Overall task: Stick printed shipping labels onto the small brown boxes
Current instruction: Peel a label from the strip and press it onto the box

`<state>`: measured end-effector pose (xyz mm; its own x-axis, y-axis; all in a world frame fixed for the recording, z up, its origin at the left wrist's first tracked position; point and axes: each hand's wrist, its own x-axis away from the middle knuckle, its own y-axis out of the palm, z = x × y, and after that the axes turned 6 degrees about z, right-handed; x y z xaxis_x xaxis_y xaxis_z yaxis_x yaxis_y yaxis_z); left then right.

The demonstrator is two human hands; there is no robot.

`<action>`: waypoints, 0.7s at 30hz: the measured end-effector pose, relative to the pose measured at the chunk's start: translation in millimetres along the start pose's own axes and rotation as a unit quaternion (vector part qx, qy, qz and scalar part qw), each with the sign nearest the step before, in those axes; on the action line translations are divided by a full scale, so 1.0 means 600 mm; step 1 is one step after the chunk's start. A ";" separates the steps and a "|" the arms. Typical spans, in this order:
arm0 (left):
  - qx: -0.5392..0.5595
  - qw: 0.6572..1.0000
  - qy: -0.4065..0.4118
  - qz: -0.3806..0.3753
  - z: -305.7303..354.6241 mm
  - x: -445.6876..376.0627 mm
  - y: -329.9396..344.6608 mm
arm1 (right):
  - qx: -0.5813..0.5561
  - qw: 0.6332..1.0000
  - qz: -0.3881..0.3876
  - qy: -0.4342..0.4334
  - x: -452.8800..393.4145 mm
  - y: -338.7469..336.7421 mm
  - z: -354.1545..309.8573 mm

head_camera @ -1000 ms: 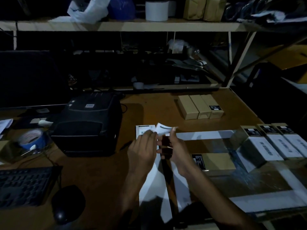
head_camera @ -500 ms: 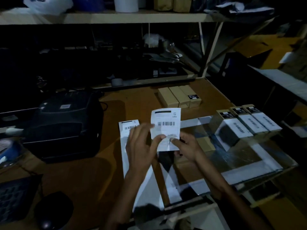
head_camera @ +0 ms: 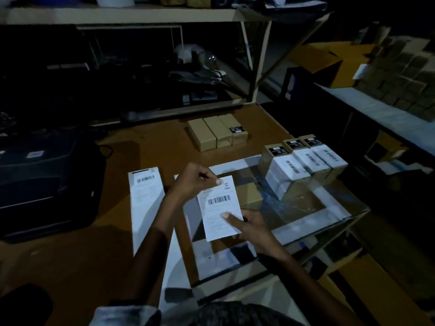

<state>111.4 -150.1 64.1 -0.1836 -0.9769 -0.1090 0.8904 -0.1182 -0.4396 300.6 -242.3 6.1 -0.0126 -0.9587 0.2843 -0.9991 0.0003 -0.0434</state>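
I see a dim room: a brown wooden desk [head_camera: 150, 137], a pale shelf [head_camera: 141, 16] above it, another table [head_camera: 376, 107] at right.

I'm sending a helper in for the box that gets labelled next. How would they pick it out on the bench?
Start at the glass sheet on the wooden bench's right side. Three brown boxes wrapped in white labels stand at its far edge; nearer, just beyond the label held in both hands, lies a single brown box. Unlike those neighbours, its visible top is bare cardboard.
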 end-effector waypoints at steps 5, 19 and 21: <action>0.004 1.000 -0.006 0.019 0.025 -0.036 0.065 | -0.107 0.989 0.018 0.097 -0.013 -0.062 -0.004; -0.108 0.993 -0.016 0.048 0.039 -0.110 0.130 | -0.247 0.943 -0.020 0.220 -0.052 -0.106 0.013; -0.126 0.991 -0.034 0.024 0.027 -0.117 0.130 | -0.256 0.943 -0.007 0.211 -0.050 -0.101 0.021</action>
<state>200.4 -93.3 51.7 -0.1081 -0.9910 -0.0787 0.7635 -0.0321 -0.6450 362.0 -217.3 -12.1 0.0941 -0.7606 0.6423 -0.8872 0.2287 0.4008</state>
